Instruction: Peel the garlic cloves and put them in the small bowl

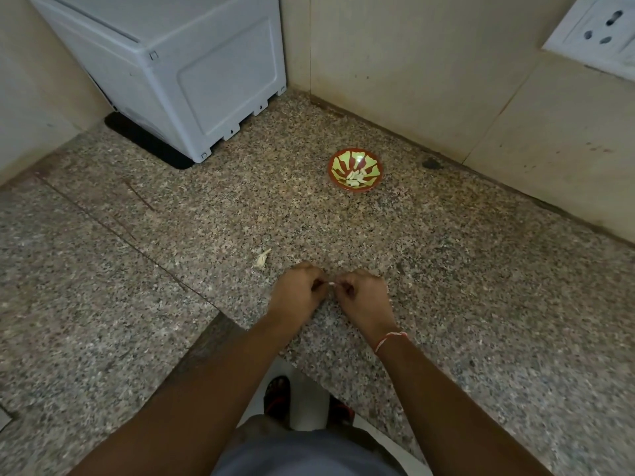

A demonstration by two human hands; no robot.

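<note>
Nearest the camera, two bare forearms reach forward over the edge of a speckled grey-brown granite countertop (446, 269), converging toward the middle. Below them, grey shorts and dark sandals with red trim (278, 395) show against a pale floor, the right sandal mostly hidden by the counter's edge and the right forearm.

The left hand (297, 292) and the right hand (360, 297) sit knuckles-up just above the counter, fingers curled inward, tips meeting between them. Together they pinch a small pale garlic clove (331, 284); only a sliver of it shows between the fingertips, so whether it is peeled cannot be told. The right wrist wears a thin red-and-white thread bracelet (390, 340).

Just beyond and left of the left hand lies a small scrap of pale papery garlic skin (262, 258) on the counter.

Farther back, well apart from the hands and slightly right, stands a small round red bowl with a yellow-green patterned inside (372, 163), close to the wall. A little heap of pale peeled garlic cloves (355, 176) rests in its bottom; their number is hard to make out.

In the far left corner sits a white boxy plastic appliance (192, 70) on a black base, its top cut off by the frame. At the upper right, a white wall socket plate (598, 32) is partly cut off on the beige tiled wall.
</note>
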